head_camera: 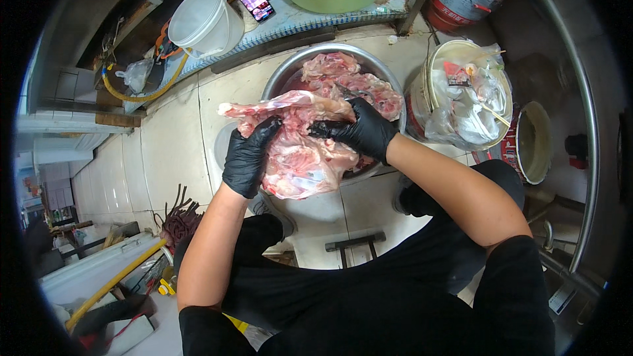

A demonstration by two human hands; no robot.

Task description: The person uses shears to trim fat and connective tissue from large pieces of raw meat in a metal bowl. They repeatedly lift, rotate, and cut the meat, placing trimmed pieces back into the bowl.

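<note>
A raw poultry carcass [304, 158] with a long neck-like piece across its top is held up between my two black-gloved hands. My left hand [250, 158] grips its left side, thumb pressed into the flesh. On the right, my right hand [353, 128] pinches the carcass from above, fingers pointing left. Below the meat stands a steel basin [282, 70] with more raw carcasses [368, 90] in it. A dark metal tool [353, 92], seen only in part, lies near my right fingers; whether the hand touches it I cannot tell.
A green plastic basin [316, 0] holding a meat piece, a phone [254, 2] and a white bucket [205, 24] stand on the low shelf ahead. To the right is a rubbish bucket [470, 94] lined with plastic. A mop [180, 222] lies at lower left.
</note>
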